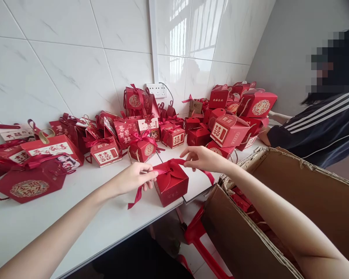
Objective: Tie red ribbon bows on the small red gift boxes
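Observation:
A small red gift box (pixel 172 190) stands near the front edge of the white table, its top flaps folded together. Across its top runs a red ribbon (pixel 208 177), looped at the middle, with loose tails on both sides. My left hand (pixel 139 176) pinches the ribbon's left part beside the box, fingers closed. On the other side, my right hand (pixel 202 158) has thumb and fingers closed on the ribbon's right part, just above the box.
Many red gift boxes (pixel 104 154) crowd the table (pixel 95 193) along the tiled wall. A stack of boxes (pixel 229 130) rises at the right. An open cardboard carton (pixel 238 228) holds more red pieces. A person in a dark striped sleeve (pixel 317 120) is beside it. A red stool (pixel 202 244) stands below.

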